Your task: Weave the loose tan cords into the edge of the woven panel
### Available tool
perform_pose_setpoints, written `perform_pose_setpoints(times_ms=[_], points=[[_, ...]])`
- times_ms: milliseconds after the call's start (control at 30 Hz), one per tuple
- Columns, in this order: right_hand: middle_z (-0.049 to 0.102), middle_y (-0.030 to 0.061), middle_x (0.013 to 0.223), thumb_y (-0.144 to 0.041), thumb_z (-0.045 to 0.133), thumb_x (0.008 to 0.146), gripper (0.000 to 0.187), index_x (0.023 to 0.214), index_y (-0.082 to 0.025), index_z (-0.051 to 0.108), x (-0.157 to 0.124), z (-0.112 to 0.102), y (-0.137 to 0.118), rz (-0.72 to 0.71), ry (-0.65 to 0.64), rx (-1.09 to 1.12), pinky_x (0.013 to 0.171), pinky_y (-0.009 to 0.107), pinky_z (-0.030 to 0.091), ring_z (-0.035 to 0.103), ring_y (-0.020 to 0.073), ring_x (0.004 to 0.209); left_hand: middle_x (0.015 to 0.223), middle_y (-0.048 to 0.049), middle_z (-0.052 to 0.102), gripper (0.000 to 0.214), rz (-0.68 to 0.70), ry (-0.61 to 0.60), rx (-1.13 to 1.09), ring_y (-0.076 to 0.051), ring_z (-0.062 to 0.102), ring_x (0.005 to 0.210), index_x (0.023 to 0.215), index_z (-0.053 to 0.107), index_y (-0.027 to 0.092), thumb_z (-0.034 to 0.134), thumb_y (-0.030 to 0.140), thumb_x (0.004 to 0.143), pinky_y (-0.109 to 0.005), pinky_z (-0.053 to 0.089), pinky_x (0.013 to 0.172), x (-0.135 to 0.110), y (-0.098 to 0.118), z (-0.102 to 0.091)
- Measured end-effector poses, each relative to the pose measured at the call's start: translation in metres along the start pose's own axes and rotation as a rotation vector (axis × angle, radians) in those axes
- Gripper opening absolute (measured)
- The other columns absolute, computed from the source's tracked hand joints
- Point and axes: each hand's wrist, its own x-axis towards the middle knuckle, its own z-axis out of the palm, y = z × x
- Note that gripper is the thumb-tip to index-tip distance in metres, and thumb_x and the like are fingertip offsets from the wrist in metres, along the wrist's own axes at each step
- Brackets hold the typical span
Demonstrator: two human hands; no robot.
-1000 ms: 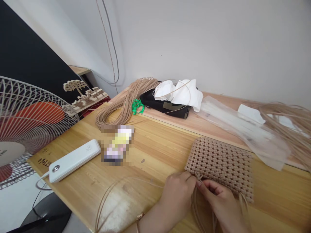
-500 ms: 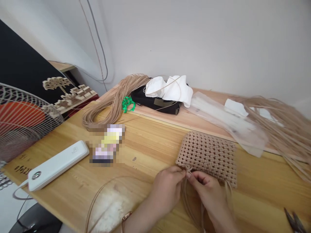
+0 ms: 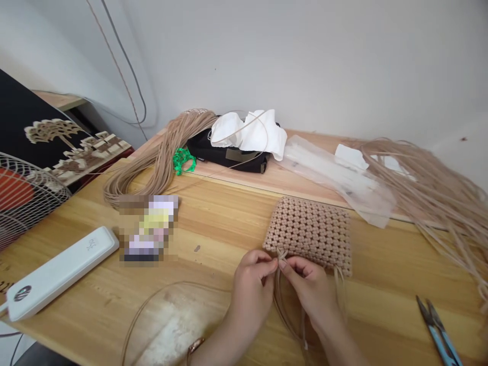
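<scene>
Two hands meet at the near edge of the woven cord panel [image 3: 308, 234], which lies flat on the tabletop [image 3: 213, 223]. From the left I see a white power bank [image 3: 57, 272], then a coil of tan cord [image 3: 160, 152]. My left hand [image 3: 253, 287] and right hand [image 3: 308, 287] each pinch loose cord ends [image 3: 280, 254] at the panel's corner. Far right lie scissors [image 3: 438, 330].

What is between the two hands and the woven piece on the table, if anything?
Nothing visible. The left hand and right hand pinch the cords right at the near edge of the woven piece. The scissors lie apart, off to the right.
</scene>
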Motion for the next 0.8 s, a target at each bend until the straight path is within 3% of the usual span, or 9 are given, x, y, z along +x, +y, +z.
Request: perform_pose_setpoints(times_ms=[233, 400, 500, 800], points=[[0.053, -0.001, 0.053, -0.034, 0.052, 0.074, 0.028, 0.052, -0.016, 0.054, -0.001, 0.001, -0.002, -0.026, -0.015, 0.056, 0.057, 0.023, 0.035, 0.047, 0.013, 0.056, 0.075, -0.0042, 0.067, 0.021, 0.259, 0.153, 0.183, -0.015, 0.059, 0.068, 0.076, 0.066, 0.015, 0.047, 0.005, 0.075, -0.028, 0.051, 0.064, -0.008, -0.003, 0.007], [0.058, 0.001, 0.058, -0.034, 0.054, 0.073, 0.024, 0.058, -0.016, 0.06, 0.0, 0.001, -0.001, -0.006, -0.027, 0.138, 0.061, 0.025, 0.038, 0.051, 0.0145, 0.061, 0.08, -0.0113, 0.067, 0.022, 0.513, 0.255, 0.447, -0.018, 0.06, 0.072, 0.085, 0.064, 0.007, 0.043, 0.008, 0.079, -0.029, 0.053, 0.065, -0.013, -0.006, 0.01], [0.06, 0.0018, 0.06, -0.035, 0.056, 0.072, 0.022, 0.065, -0.015, 0.065, 0.0, 0.001, 0.0, 0.004, -0.025, 0.164, 0.061, 0.025, 0.039, 0.051, 0.0153, 0.063, 0.088, -0.0158, 0.066, 0.026, 0.617, 0.258, 0.66, -0.021, 0.061, 0.079, 0.09, 0.063, 0.003, 0.038, 0.007, 0.08, -0.032, 0.054, 0.068, -0.02, -0.006, 0.012], [0.053, -0.0024, 0.05, -0.034, 0.058, 0.069, 0.022, 0.063, -0.016, 0.068, -0.001, 0.001, -0.004, 0.054, -0.025, 0.149, 0.048, 0.022, 0.035, 0.042, 0.0099, 0.048, 0.104, -0.0227, 0.059, 0.036, 0.619, 0.129, 0.98, -0.026, 0.058, 0.094, 0.1, 0.057, -0.001, 0.028, 0.003, 0.079, -0.034, 0.052, 0.073, -0.034, -0.004, 0.017]])
